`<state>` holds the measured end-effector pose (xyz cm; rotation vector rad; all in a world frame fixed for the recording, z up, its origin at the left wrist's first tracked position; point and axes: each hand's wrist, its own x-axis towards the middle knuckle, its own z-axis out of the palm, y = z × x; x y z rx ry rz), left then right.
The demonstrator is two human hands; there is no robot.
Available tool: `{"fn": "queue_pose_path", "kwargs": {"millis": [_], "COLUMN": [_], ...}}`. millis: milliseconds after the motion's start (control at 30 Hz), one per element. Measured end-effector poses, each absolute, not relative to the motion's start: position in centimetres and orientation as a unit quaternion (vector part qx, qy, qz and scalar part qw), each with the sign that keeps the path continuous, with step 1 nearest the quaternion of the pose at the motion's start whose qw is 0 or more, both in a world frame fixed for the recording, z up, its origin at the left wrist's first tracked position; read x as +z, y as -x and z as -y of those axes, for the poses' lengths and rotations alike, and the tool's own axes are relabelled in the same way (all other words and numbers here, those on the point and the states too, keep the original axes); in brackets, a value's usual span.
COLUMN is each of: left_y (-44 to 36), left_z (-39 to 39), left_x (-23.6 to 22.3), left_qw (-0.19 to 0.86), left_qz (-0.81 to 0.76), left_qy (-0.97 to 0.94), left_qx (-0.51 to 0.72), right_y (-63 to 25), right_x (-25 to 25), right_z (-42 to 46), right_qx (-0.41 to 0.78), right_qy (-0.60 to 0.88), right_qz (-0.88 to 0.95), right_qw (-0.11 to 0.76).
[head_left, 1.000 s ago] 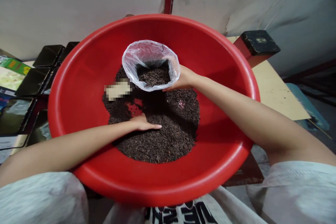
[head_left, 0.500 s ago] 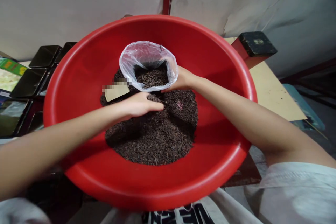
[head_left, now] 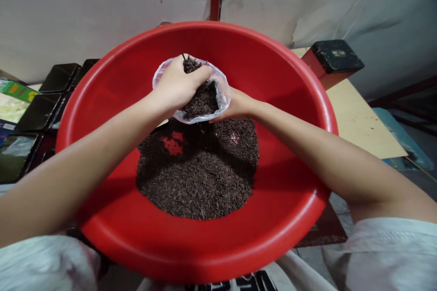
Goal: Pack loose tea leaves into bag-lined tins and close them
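Dark, dry loose tea leaves (head_left: 201, 186) lie heaped in a large red plastic basin (head_left: 290, 223). Above the heap, a clear plastic bag (head_left: 223, 95) lines an open-topped container whose outside is mostly hidden; dark leaves fill part of it. My left hand (head_left: 179, 84) is over the bag's mouth, its fingers curled round a clump of tea leaves. From the right side, my right hand (head_left: 235, 104) grips the bag and container, with most of its fingers hidden behind them. Red basin floor shows through a gap in the heap below my left wrist.
Several dark open tins (head_left: 39, 111) stand left of the basin, near a green box (head_left: 18, 91). On the right, a black-lidded red tin (head_left: 336, 61) stands on a pale board (head_left: 365, 122). A peeling wall (head_left: 102, 4) rises behind the basin.
My left hand has risen from the heap to the bag's mouth with tea leaves in it. A bare red patch now shows in the heap. My right hand stays at the bag.
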<state>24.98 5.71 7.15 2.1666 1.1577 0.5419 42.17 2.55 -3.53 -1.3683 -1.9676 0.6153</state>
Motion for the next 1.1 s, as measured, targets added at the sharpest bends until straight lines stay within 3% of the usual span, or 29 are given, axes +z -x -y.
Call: {"fn": "queue_pose_path", "kwargs": {"millis": [200, 400, 500, 667, 833, 933, 1100], "left_y": [-24.8, -23.2, -21.9, -19.8, -19.4, -20.4, -23.6], "left_z": [-8.1, -5.7, -5.1, -6.0, -6.5, -6.3, -6.0], "left_x": [5.4, 6.1, 6.4, 6.1, 7.6, 8.2, 6.0], "left_qw": [0.239, 0.039, 0.002, -0.048, 0.071, 0.148, 0.140], "left_qz": [-0.359, -0.355, -0.327, -0.255, -0.296, -0.290, -0.295], "left_qy": [-0.897, -0.931, -0.930, -0.947, -0.924, -0.926, -0.913], "left_qx": [0.096, -0.070, -0.168, -0.192, -0.231, -0.191, -0.244], "right_y": [-42.3, -42.2, -42.1, -42.1, -42.2, -42.0, -41.6], "right_x": [-3.6, -3.6, -3.7, -3.7, -3.6, -3.4, -3.3], "right_z": [-2.5, -2.5, -2.5, -2.6, -2.4, -2.2, -2.2], "right_qx": [0.223, 0.227, 0.220, 0.221, 0.216, 0.221, 0.215], "right_qy": [0.520, 0.513, 0.524, 0.536, 0.527, 0.528, 0.546], "right_qz": [0.755, 0.760, 0.754, 0.750, 0.761, 0.762, 0.751], "right_qw": [0.333, 0.329, 0.328, 0.319, 0.311, 0.301, 0.303]}}
